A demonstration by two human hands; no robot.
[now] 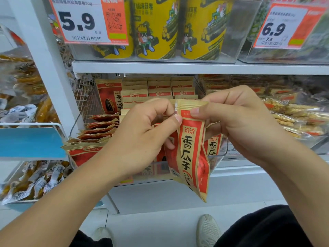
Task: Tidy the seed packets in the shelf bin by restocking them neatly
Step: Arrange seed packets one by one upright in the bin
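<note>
My right thumb and forefinger (pixel 195 111) pinch the top seam of the front seed packet (pixel 191 150), and my left thumb (pixel 176 120) presses the same seam from the other side, with the left fingers curled behind it. I hold it by the sealed strip because that is the stiffest part; the packet hangs straight down from there, its printed face toward me, so I can square it up before it goes back. Behind it my right hand (pixel 240 118) also grips at least 1 more packet (pixel 212 147), whose red face peeks out to the right. How many are bunched there I cannot tell.

My left hand (pixel 142 138) sits palm away from me, knuckles up, fingers folded in toward the packets. The right hand mirrors it from the other side, wrist bent down. Both forearms rise from the bottom corners of the view and meet in front of the clear shelf bin (pixel 220 155).

The held packets hang just in front of the bin's front wall, over its right part. Inside, upright rows of packets (pixel 160 90) stand at the back, while a slumped fan of packets (pixel 96 132) leans forward on the left. That fan is, I judge, what remains to be straightened.

Above, on the next shelf, stand 3 yellow tubs (pixel 156 29) behind a price tag (pixel 83 22) reading 5.9.
</note>
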